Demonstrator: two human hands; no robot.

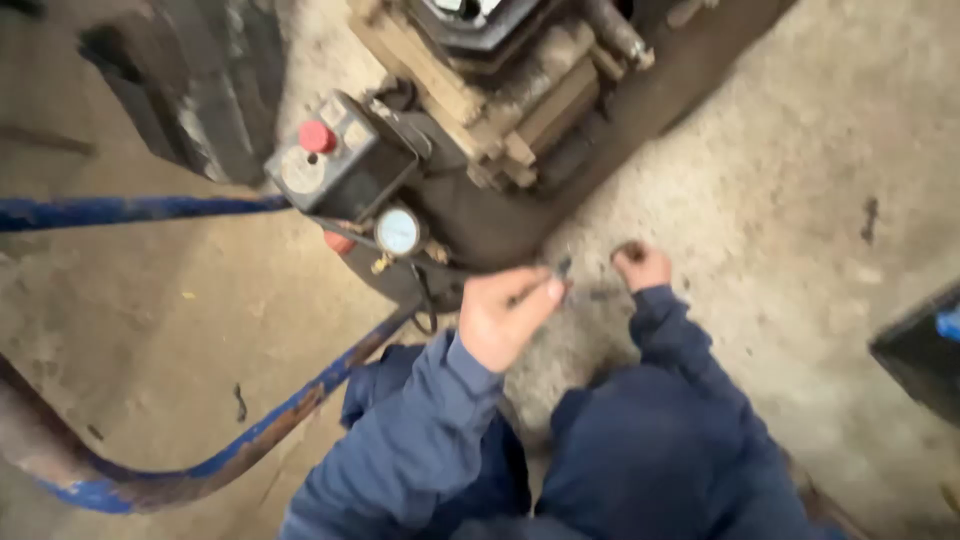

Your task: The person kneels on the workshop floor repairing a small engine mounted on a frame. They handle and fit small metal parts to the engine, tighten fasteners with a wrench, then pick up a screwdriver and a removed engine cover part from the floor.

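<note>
Nearest, the left hand pinches a small dark metal bit (too blurred to name), its long axis pointing up toward the machine. Just beyond, the right hand curls, fingertips on the concrete floor; whether it grasps anything, I cannot tell. Farther, the dirty air compressor with round gauge seems mid-work, nothing fitted yet.

I see a blue frame tube curving across the dusty concrete floor. A dark box sits at right, a black tyre top left.
</note>
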